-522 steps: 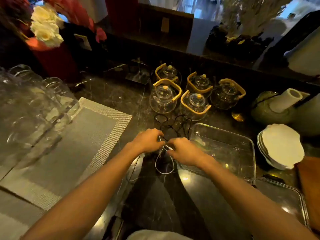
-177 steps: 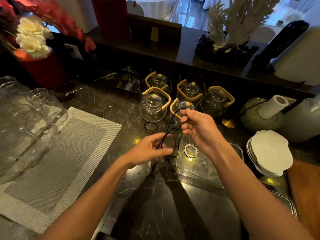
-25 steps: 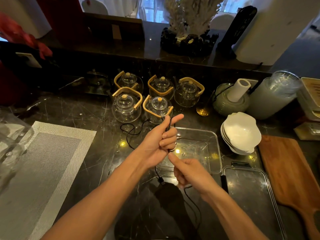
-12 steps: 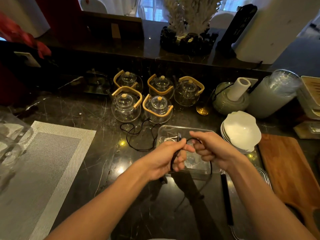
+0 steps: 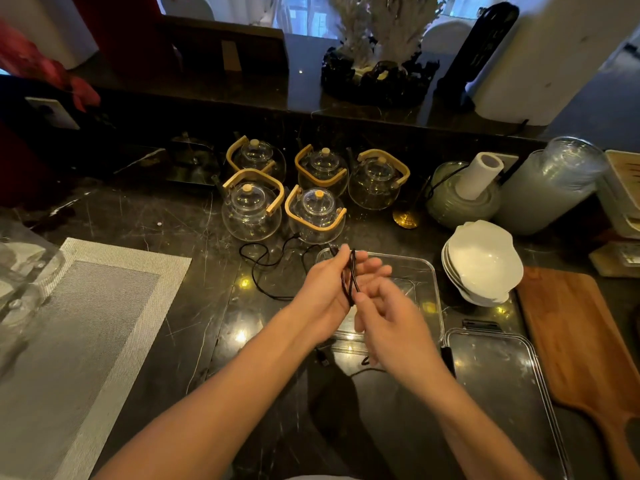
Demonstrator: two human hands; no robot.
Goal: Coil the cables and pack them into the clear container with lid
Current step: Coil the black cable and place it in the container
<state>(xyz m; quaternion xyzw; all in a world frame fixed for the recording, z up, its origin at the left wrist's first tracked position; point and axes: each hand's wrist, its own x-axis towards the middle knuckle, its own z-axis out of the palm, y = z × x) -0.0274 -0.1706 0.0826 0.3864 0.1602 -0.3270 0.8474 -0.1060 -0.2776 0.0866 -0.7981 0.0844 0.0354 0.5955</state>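
Observation:
My left hand (image 5: 332,285) is raised palm-up over the clear container (image 5: 427,275), with loops of a black cable (image 5: 350,277) wound across its palm and fingers. My right hand (image 5: 391,320) sits just below it, fingertips pinching the same cable at the bottom of the loops. The cable's loose end (image 5: 323,356) trails down to the counter near the container's front edge. A second black cable (image 5: 263,275) lies uncoiled on the counter to the left. The clear lid (image 5: 498,386) lies flat at the right.
Several glass teapots (image 5: 317,213) with wooden handles stand behind the container. A stack of white bowls (image 5: 483,261) and a wooden board (image 5: 581,337) are at the right. A grey placemat (image 5: 79,323) and glassware (image 5: 20,271) lie at the left.
My left hand has opened palm-up and lifted farther over the container with more cable looped on it. My right hand has dropped below it, from beside it half a second ago.

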